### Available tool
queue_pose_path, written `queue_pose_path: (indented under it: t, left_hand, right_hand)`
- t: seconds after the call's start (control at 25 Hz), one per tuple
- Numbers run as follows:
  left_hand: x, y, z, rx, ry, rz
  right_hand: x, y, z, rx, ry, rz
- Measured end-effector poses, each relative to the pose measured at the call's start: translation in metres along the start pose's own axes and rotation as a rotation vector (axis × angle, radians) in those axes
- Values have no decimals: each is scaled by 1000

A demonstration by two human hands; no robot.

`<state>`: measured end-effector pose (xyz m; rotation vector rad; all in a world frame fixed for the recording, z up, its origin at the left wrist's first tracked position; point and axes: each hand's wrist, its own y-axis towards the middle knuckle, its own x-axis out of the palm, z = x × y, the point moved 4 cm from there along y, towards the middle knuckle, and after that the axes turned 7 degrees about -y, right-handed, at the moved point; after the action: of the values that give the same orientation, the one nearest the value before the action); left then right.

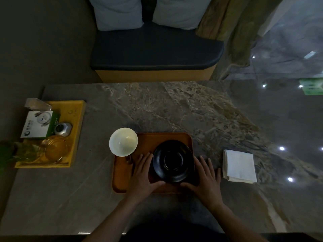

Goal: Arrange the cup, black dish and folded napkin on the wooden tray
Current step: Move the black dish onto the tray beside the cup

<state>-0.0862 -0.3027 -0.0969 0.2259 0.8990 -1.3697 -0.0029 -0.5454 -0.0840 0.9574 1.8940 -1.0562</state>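
— Where's the black dish (173, 161)?
— On the right half of the wooden tray (122, 173), with the left hand (142, 173) at its 9 o'clock and the right hand (206, 179) at its 3 o'clock, both spread flat, thumbs touching its near rim (neither is gripping it).
— The cup (123, 142)?
— At the tray's 10 o'clock corner, overhanging the edge.
— And the folded napkin (239, 166)?
— On the desk (174, 105), at 3 o'clock from the tray, apart from it.
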Motion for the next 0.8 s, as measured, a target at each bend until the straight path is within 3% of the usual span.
queue_pose_path:
  t: [0.32,0.8]
  left_hand:
    - [2,2,-1,-18,-47,33]
    - [-6,10,14,-67,-58,37]
  right_hand:
    - [3,0,-2,33,17,93]
    - [-4,6,-8,109,21,58]
